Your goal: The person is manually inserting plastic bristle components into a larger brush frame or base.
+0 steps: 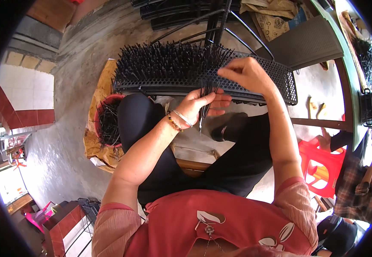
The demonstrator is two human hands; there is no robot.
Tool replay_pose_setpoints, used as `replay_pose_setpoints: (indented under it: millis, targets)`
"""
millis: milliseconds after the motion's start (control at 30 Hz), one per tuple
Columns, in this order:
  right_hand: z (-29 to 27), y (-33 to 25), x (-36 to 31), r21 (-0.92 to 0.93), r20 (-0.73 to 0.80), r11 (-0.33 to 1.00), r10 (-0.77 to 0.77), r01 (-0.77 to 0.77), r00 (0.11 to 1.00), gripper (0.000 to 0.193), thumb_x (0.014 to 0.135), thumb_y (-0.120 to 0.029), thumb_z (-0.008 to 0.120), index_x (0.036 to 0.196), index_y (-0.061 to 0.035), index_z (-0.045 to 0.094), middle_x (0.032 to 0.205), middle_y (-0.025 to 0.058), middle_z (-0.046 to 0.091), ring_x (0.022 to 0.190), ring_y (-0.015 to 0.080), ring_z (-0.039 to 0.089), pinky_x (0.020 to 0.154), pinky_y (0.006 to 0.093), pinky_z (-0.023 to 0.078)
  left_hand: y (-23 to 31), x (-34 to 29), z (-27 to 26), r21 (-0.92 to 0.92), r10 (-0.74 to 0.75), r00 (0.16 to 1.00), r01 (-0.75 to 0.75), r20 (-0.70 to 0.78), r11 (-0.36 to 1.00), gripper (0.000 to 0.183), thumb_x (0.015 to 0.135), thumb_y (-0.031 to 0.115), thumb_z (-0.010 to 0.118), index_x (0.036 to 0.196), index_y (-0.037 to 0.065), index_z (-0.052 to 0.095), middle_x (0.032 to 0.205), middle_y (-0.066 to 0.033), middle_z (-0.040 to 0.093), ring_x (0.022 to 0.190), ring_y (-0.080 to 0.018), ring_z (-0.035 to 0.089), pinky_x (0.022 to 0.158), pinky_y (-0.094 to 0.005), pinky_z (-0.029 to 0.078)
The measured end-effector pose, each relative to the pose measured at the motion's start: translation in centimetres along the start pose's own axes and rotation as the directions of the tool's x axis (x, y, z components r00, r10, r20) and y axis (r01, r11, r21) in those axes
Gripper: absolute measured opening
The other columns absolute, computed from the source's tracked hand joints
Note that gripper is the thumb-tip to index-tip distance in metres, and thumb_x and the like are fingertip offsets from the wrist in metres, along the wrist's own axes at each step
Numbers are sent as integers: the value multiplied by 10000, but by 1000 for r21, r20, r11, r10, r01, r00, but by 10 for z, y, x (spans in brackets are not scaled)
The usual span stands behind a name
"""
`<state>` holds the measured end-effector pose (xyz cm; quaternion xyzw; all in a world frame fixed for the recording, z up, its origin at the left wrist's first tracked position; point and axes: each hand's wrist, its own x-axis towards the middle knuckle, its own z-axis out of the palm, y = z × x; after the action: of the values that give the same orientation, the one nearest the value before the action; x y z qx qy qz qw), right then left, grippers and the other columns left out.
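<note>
Hands at black perforated tray point(276, 77), left hand point(198, 105) gripping thin black sticks point(205, 105)

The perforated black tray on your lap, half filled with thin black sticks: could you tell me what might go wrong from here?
1. The left hand holds its bundle of thin black sticks loosely fanned; some could slip to the floor.
2. The perforated tray rests only on the knees, so it may tip while the right hand presses on it.
3. The planted sticks stand crowded; a brushing wrist might knock them askew.
</note>
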<state>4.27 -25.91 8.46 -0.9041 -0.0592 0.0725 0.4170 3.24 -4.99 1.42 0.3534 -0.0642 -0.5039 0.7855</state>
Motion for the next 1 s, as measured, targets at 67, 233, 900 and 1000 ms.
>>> replay_pose_setpoints:
  millis: [67, 233, 900, 1000]
  targets:
    - [15, 14, -2, 136, 15, 990, -33, 31, 999, 243, 799, -221, 701, 864, 13, 704, 725, 133, 676, 629, 145, 612, 589, 262, 487, 0, 2, 3, -25, 60, 996, -62, -61, 998, 312, 968, 179, 454, 1216, -9, 476, 1212, -223, 550, 1084, -291, 581, 890, -410, 508]
    - [17, 12, -6, 491, -11, 864, 131, -109, 991, 211, 857, -163, 640, 925, 33, 679, 801, 60, 673, 663, 80, 574, 613, 226, 469, 0, 1, 6, -99, 41, 998, -46, -49, 994, 334, 977, 199, 428, 1218, -28, 471, 1207, -222, 554, 1081, -291, 583, 888, -407, 510]
    - [20, 11, 9, 50, -502, 974, -166, 220, 849, 162, 905, -102, 579, 986, 30, 628, 838, 83, 665, 753, 120, 651, 672, 236, 503, -2, -2, 5, -35, -133, 991, 133, 2, 991, 416, 821, 9, 392, 1226, -75, 429, 1223, -297, 513, 1095, -327, 569, 920, -399, 496]
    - [19, 10, 10, -35, -531, 970, -221, 239, 818, 152, 897, -94, 584, 977, 26, 629, 835, 92, 664, 744, 129, 657, 655, 239, 503, -3, -1, 3, -44, -130, 991, 130, -4, 991, 420, 817, 5, 389, 1228, -76, 426, 1224, -305, 508, 1092, -335, 569, 923, -404, 495]
